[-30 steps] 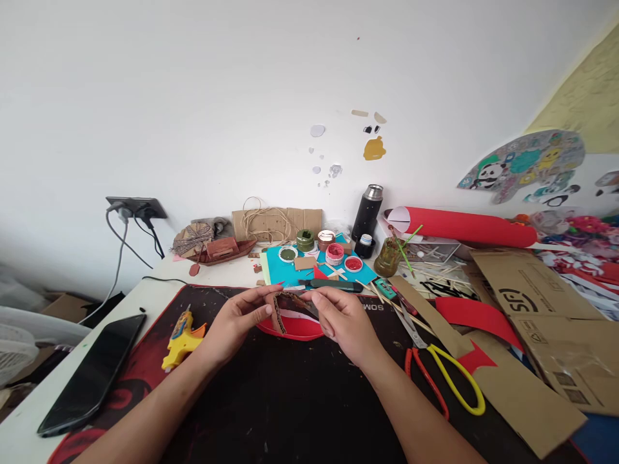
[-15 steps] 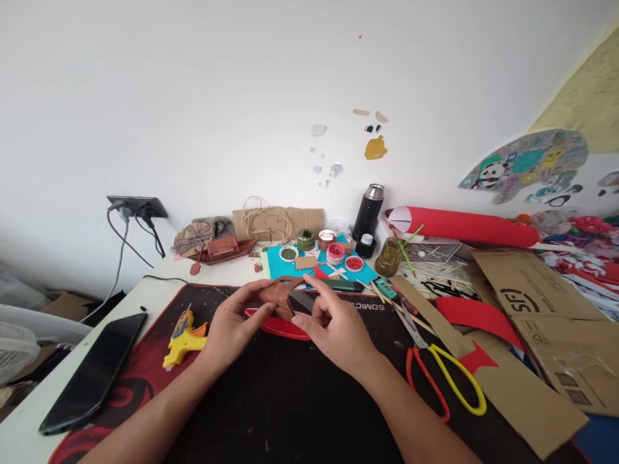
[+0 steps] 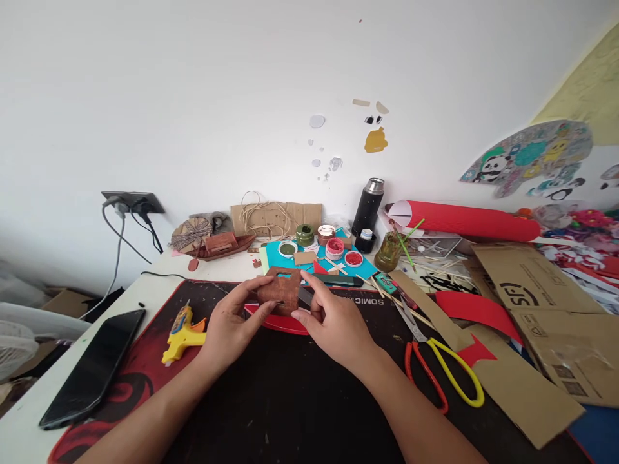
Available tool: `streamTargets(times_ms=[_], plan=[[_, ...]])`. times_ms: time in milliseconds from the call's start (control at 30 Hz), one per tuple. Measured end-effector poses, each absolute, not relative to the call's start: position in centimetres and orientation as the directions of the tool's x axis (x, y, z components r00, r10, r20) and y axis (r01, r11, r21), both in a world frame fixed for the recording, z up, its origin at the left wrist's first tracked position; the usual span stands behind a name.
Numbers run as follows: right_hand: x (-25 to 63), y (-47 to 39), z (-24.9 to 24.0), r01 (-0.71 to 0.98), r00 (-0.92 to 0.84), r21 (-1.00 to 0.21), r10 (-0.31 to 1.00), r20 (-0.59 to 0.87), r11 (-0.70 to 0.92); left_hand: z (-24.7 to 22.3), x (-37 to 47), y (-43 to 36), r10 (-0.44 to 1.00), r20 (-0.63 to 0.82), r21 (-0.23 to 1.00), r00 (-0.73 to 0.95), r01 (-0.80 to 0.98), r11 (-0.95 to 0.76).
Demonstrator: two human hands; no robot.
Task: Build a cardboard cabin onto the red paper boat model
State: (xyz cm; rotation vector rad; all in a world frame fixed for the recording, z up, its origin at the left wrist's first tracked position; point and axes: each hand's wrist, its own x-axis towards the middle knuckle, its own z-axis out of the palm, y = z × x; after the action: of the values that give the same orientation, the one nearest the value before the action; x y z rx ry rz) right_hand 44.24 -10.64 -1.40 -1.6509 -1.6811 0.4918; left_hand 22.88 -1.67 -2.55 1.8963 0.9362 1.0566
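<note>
Loosely curled, both hands [image 3: 235, 327] [image 3: 333, 320] pinching brown piece [image 3: 280, 294], apparently cardboard

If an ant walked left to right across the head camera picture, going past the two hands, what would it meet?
Phone → glue gun → left hand → brown piece → right hand → scissors → printed cardboard.
</note>
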Motion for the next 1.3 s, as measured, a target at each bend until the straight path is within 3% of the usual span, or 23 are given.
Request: streamTargets(times_ms=[800,1033,1300], plan=[[44.18,-10.53,-1.70,0.716,0.058,-0.690,0.975,0.213,0.108,-1.83,23.42,-2.65,0.832,0.336,0.854,0.442,0.230,-0.467],[44.39,-10.56,-1.65,0.524,0.157,-0.841,0.955,0.253,0.136,-1.89,23.69,-2.42,0.876,0.179,0.973,0.448,0.051,-0.225],[44.29,-10.40,-1.60,0.389,0.189,-0.913,0.959,0.209,0.122,-1.84,23.77,-1.96,0.876,0.106,0.991,0.471,-0.117,-0.057]])
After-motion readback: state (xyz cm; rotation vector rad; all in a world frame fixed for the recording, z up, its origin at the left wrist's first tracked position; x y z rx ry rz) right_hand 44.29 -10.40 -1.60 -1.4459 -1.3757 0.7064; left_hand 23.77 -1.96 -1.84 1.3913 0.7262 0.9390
